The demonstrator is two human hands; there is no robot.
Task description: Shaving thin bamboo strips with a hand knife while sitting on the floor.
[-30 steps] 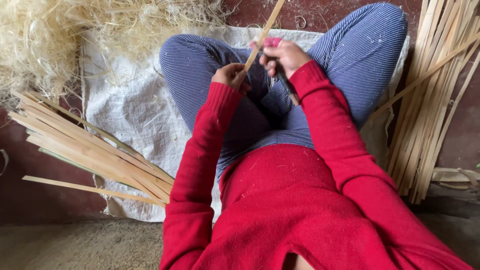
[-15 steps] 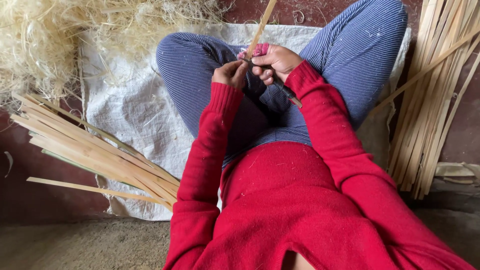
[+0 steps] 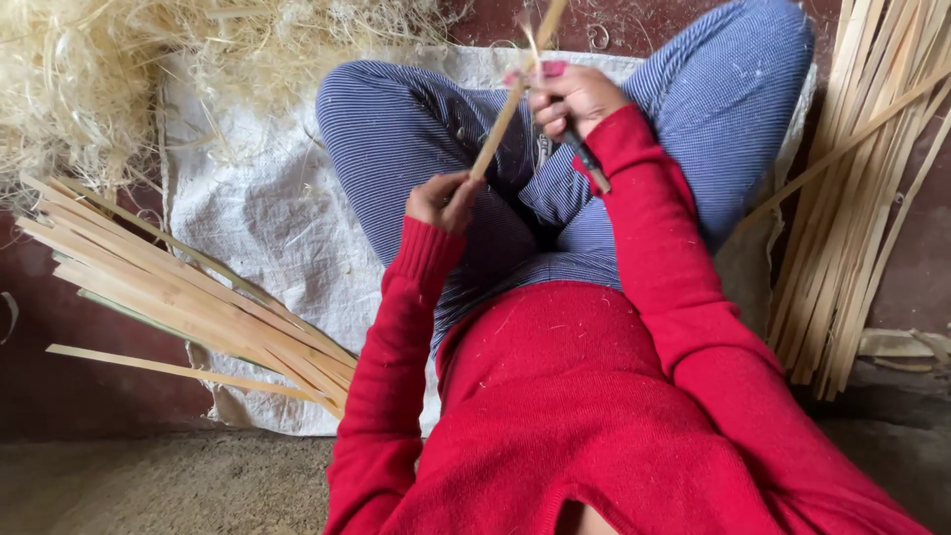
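I sit cross-legged in blue striped trousers and a red sweater. My left hand (image 3: 442, 198) grips the lower end of a pale bamboo strip (image 3: 507, 107) that slants up and away out of the top of the view. My right hand (image 3: 575, 97) is higher on the strip and holds a dark-handled knife (image 3: 586, 159) against it. A thin shaving curls off the strip near my right hand. The blade itself is hidden behind my fingers.
A white woven sack (image 3: 260, 213) lies under my legs. A bundle of split bamboo strips (image 3: 188, 292) fans out at the left, another bundle (image 3: 860, 198) lies at the right. A heap of fine shavings (image 3: 89, 69) fills the upper left.
My left hand has slid down the strip toward my lap, so the hands are now apart. My right hand with the knife stays near the top, and a shaving has lifted.
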